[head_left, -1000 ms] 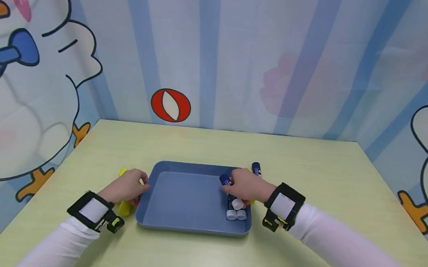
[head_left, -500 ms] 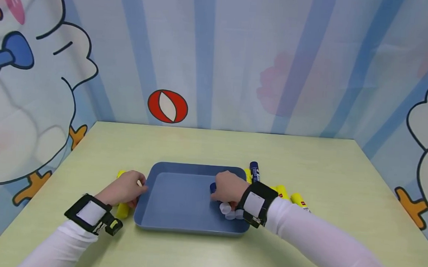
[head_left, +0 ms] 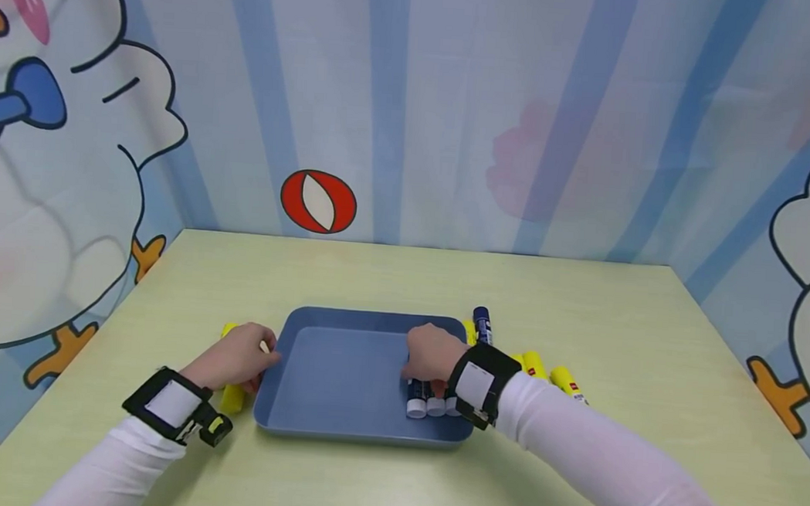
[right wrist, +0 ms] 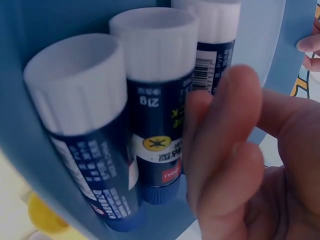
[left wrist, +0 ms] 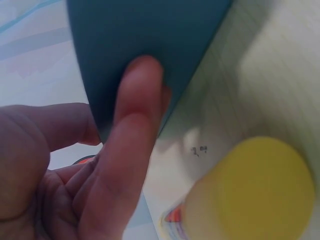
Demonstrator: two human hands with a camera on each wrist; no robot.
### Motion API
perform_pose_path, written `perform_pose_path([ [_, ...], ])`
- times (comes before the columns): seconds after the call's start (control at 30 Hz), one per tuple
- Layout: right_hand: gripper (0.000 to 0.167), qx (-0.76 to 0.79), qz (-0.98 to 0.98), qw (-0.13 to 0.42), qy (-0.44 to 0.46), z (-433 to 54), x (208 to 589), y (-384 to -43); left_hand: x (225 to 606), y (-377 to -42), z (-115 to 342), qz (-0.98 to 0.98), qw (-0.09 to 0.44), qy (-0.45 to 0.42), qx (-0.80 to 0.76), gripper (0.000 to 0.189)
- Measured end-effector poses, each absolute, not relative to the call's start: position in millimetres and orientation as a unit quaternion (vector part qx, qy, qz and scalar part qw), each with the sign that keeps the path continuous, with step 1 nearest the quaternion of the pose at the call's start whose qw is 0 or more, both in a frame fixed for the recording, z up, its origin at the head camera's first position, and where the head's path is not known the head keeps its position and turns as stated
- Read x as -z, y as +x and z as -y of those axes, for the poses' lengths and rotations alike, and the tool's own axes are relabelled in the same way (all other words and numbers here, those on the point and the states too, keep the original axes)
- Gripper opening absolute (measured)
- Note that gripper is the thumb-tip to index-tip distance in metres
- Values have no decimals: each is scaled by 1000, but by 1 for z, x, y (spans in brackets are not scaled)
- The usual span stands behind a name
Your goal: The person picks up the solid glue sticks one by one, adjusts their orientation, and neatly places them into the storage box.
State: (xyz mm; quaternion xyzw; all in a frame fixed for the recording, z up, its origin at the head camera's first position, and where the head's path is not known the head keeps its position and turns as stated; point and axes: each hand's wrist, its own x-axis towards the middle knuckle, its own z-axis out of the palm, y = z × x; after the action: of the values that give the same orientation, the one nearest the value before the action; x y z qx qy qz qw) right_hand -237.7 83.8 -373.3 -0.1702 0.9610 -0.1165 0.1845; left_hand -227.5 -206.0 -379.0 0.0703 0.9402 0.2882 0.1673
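Blue-striped backdrop [head_left: 449, 109] with big cartoon figures and a red-and-white ball [head_left: 318, 202] stands behind the pale table [head_left: 348, 277]. On the table lies a blue-grey tray [head_left: 342, 373], flat, its long side towards the person.

White sleeves [head_left: 567, 441] reach in from both sides, each wrist strapped with a black band [head_left: 484, 383]. The left hand [head_left: 235, 355] pinches the tray's left rim, thumb on the inner side and forefinger against the outer wall (the left wrist view shows this grip best), with the gap narrowed to the rim itself. The right hand [head_left: 436, 355] is inside the tray's right part, forefinger and thumb closed about the leftmost glue stick [head_left: 416, 401] of three; its other fingers are bent.

Those three navy sticks lie side by side, white ends towards the person. The middle stick [right wrist: 157, 100] and the right stick [right wrist: 95, 145] are just beside the held one. Outside the tray, yellow sticks [head_left: 566, 383] lie on its right, another navy stick [head_left: 482, 325] near its far right corner, and a yellow stick [head_left: 232, 399] beneath the left hand.
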Motion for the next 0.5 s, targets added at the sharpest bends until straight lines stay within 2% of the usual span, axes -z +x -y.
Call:
perform_pose_path([
  [0.27,32,116,-964,151,-184,-87,377,-239,376,-226,205,-943,168,71,-279,13],
  [0.5,46,211,-943,151,-207,-100,353,-236,377,-226,204,-943,169,67,-279,14],
])
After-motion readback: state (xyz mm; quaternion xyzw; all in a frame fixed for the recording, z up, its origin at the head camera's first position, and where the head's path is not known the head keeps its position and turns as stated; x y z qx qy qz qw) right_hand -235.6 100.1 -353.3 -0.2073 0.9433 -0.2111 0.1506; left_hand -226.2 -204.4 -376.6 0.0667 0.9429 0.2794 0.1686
